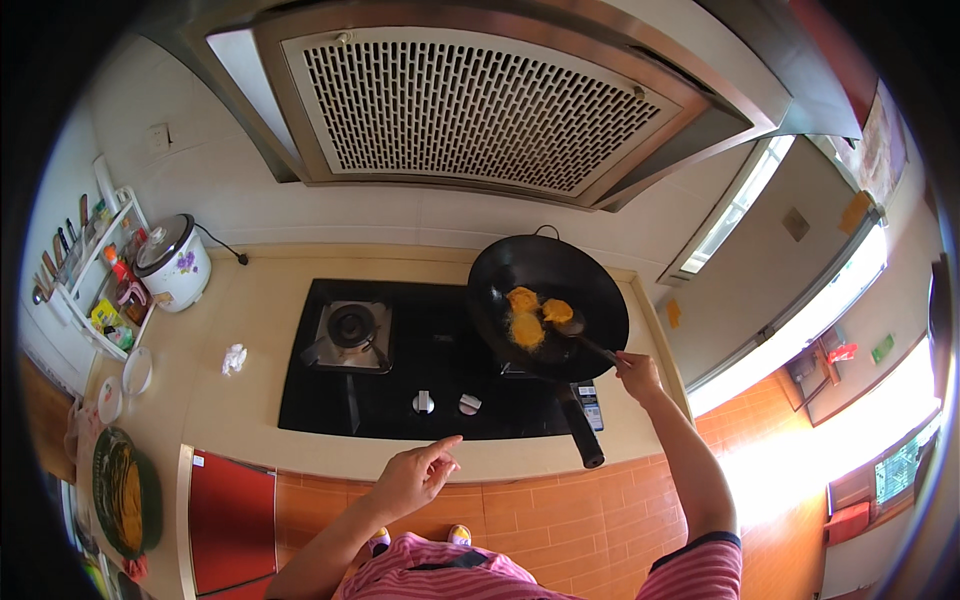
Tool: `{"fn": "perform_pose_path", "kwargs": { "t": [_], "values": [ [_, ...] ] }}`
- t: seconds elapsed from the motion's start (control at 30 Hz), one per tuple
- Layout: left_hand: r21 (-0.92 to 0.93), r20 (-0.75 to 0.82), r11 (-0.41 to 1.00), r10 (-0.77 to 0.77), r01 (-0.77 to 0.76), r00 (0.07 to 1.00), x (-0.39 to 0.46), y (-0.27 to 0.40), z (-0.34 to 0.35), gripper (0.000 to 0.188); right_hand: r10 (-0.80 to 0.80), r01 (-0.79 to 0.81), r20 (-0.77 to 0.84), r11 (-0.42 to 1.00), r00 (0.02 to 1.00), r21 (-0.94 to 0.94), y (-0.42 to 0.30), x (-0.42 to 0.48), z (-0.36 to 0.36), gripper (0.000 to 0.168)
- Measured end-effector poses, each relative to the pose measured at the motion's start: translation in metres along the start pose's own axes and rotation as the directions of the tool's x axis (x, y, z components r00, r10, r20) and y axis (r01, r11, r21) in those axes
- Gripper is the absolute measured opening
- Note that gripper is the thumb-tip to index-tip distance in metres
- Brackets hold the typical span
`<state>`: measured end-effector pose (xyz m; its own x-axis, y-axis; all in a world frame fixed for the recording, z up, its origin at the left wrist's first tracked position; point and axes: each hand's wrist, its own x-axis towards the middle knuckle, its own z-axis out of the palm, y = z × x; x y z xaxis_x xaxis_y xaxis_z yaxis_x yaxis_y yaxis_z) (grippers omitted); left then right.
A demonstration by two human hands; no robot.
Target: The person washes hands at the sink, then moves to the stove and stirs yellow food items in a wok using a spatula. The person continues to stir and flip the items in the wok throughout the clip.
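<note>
A black wok stands on the right burner of the black gas hob, its long handle pointing towards me. Several orange-yellow patties lie in it. My right hand is closed around the handle of a metal ladle or spoon, whose head rests in the wok against the rightmost patty. Before the hob's front edge, left of the wok handle, my left hand hangs with its index finger stretched out and the other fingers partly curled, holding nothing.
A range hood hangs over the hob. The left burner bears no pan. On the left counter are a white rice cooker, a rack with knives and bottles, crumpled tissue, small bowls and a green basin with orange-yellow batter.
</note>
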<state>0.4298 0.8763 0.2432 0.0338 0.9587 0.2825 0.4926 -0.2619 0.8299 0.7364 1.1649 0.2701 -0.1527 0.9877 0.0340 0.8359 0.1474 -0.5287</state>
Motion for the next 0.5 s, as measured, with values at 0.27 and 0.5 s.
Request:
{"fn": "perform_pose_path", "kwargs": {
  "t": [0.27, 0.5],
  "values": [
    [0.011, -0.005, 1.0, -0.025, 0.025, 1.0, -0.005, -0.001, 0.001, 0.045, -0.064, 0.065, -0.064, 0.998, 0.996, 0.009, 0.02, 0.011, 0.009, 0.029],
    [0.019, -0.008, 0.999, -0.033, 0.033, 0.999, -0.005, 0.001, 0.001, 0.045, 0.143, -0.257, 0.245, 0.804, 0.959, 0.537, 0.016, 0.016, -0.005, 0.024]
  ]
}}
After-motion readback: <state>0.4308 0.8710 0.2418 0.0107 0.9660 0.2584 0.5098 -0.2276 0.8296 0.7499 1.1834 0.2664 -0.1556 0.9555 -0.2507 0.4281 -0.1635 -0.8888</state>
